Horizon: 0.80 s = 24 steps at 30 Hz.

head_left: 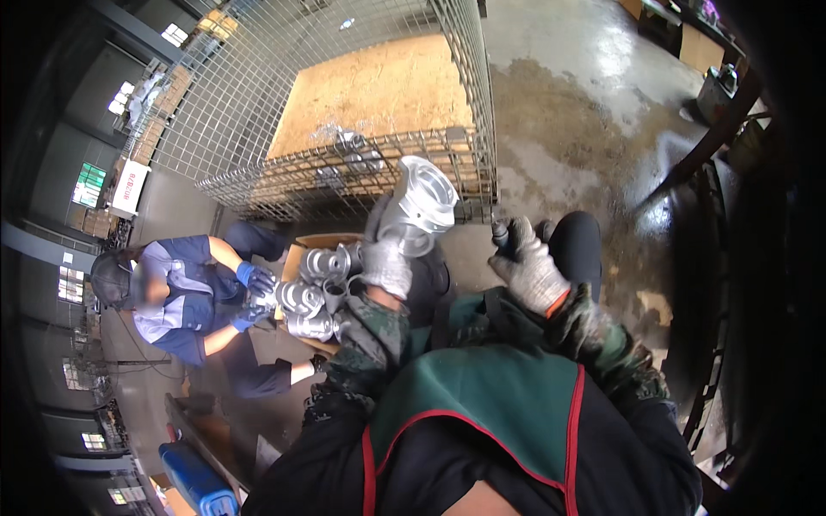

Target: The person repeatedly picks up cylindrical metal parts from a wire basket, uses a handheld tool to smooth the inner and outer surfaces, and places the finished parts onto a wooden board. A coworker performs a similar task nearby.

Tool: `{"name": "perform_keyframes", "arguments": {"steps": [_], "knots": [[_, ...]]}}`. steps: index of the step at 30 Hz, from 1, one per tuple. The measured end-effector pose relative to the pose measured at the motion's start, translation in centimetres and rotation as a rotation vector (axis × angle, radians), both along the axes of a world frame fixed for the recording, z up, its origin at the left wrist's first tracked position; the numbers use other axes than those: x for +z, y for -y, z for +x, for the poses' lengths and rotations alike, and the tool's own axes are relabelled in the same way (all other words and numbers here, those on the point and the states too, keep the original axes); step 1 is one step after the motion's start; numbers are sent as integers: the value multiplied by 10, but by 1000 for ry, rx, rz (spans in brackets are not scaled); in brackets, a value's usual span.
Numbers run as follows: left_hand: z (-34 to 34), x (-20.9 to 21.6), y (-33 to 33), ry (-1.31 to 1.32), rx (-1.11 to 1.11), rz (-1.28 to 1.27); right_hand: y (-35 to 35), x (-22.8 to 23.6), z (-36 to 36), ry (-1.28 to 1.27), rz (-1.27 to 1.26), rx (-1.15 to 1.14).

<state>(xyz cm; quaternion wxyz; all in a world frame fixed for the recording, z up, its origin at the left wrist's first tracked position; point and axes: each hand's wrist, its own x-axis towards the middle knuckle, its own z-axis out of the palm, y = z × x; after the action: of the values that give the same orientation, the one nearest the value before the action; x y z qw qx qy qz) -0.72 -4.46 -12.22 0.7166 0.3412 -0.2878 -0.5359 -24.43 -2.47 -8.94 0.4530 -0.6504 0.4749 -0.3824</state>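
My left hand (385,262), in a grey-white glove with dark fingers, is closed around a silvery cast-metal housing (423,202). This hollow part is raised and tilted, with a round, flanged opening at its top. My right hand (532,273), gloved likewise, is curled by my right knee around a dark, cylindrical tool (500,232). Only the tool's end shows, so its exact kind is unclear. Left of my left forearm, several similar metal housings (323,265) fill an open cardboard box (297,256).
Ahead stands a wire-mesh cage (460,138) with a plywood base (370,90) and a few metal parts near its front. At left a seated co-worker (185,284) in blue gloves handles a casting by the box. A blue container (196,477) lies lower left. Wet patches mark the floor (568,112).
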Motion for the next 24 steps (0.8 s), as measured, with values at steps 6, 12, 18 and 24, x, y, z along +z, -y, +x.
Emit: {"name": "perform_keyframes", "arguments": {"steps": [6,12,18,24], "knots": [[19,5,-20,266,13,30,18,16,-13,-385,-243,100],[17,5,-29,435,1,84,26,9,-3,-507,-343,92],[10,9,-27,682,55,74,11,20,3,-721,-365,100],[6,4,-30,980,81,-33,6,64,6,-915,-295,237]]}}
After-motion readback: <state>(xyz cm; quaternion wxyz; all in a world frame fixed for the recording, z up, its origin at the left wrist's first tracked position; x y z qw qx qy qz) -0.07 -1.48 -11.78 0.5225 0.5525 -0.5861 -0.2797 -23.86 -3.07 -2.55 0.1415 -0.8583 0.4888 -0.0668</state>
